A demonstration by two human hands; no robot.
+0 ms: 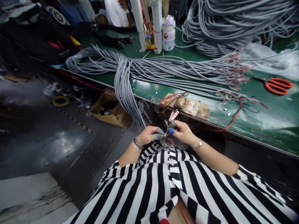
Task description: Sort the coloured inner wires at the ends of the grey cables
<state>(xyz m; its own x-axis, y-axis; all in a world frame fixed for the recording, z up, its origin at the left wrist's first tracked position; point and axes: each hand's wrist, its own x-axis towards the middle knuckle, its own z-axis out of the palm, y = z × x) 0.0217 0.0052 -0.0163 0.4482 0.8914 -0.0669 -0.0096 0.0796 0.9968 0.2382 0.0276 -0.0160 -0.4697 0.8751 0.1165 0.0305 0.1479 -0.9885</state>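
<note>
My left hand [149,134] is closed, its covered fingertips pinching the end of a grey cable with thin coloured wires [170,140] fanning out. Close beside it, my right hand [183,132] is also closed, with fingertips on the wires and a small blue piece [171,130] at its thumb. A pink clip [173,116] stands just above the right fingertips, at the table edge. Behind the hands, a wrapped brown block [191,107] lies on the green table [263,124]. A long bundle of grey cables [163,67] stretches across the table, part of it hanging over the edge.
Orange-handled scissors [279,86] lie at the right. Large grey cable coils [217,28] and a cup-like bottle [168,34] stand at the back. An open cardboard box [112,110] is below the table edge. Another person [115,14] is partly visible beyond.
</note>
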